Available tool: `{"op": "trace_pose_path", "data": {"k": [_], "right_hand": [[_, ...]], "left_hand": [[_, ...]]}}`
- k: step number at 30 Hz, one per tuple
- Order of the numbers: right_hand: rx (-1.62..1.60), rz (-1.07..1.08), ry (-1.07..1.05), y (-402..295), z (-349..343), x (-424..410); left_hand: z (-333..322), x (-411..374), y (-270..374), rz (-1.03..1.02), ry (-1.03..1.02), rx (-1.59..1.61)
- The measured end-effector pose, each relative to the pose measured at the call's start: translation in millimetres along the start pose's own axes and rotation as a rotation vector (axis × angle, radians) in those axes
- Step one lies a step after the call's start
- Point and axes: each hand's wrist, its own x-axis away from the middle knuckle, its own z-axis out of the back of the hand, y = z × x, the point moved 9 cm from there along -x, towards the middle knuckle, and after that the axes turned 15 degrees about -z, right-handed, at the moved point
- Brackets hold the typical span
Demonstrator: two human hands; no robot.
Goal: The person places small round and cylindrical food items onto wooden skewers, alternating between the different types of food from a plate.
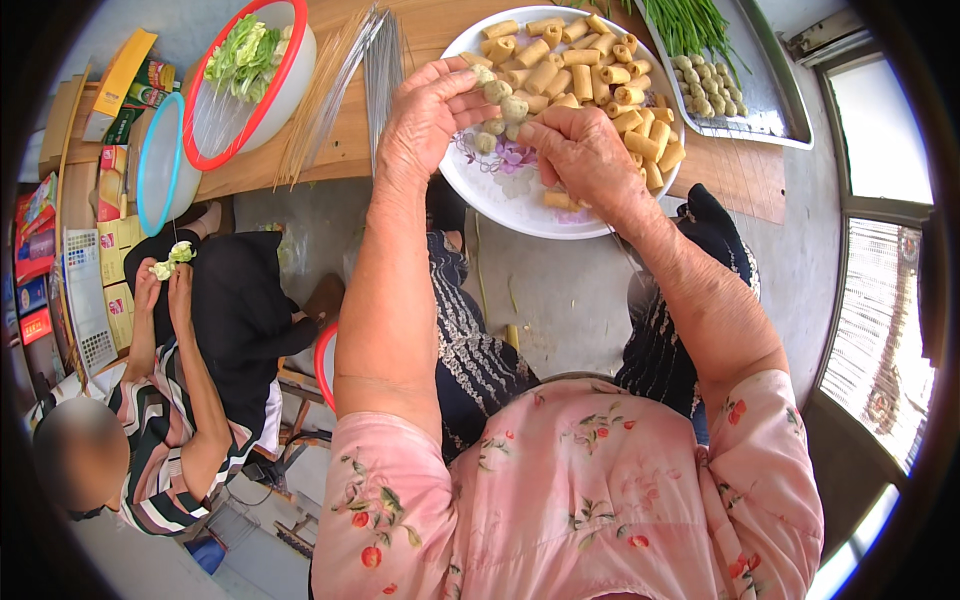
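Over the left part of a large white plate [480, 196] with a purple flower print, my left hand [431, 112] has its thumb and fingers at a row of pale speckled balls [497, 92] on a skewer. My right hand [589, 154] is closed around the thin skewer [628, 251] just below the balls; its end sticks out beneath the wrist. Two or so more balls [486, 141] lie on the plate under the row. Many tan hollow rolls [541, 77] fill the plate's upper and right parts.
A metal tray [780, 112] at right holds green stalks [694, 30] and skewered balls [705, 84]. Bare skewers [382, 67] lie left of the plate, near a red-rimmed basket [296, 82] of lettuce. At left, a seated co-worker [180, 420] holds skewered leaves beside a blue-rimmed basket [180, 120].
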Motion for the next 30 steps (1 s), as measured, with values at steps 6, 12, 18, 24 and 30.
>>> {"op": "trace_pose_path", "data": {"k": [6,12,18,24,30], "right_hand": [[-0.068,0.008,0.023,8,5,-2],[-0.040,0.001,0.036,9,6,-3],[-0.069,0.012,0.026,10,7,-3],[-0.156,-0.037,0.017,5,14,6],[-0.109,-0.091,-0.022,6,13,9]], "left_hand": [[30,7,-18,0.106,0.021,-0.677],[26,8,-49,0.134,-0.257,-1.462],[34,3,-64,0.066,-0.283,-1.488],[56,3,-53,0.212,0.014,-0.479],[36,0,-20,0.070,0.058,0.151]]}}
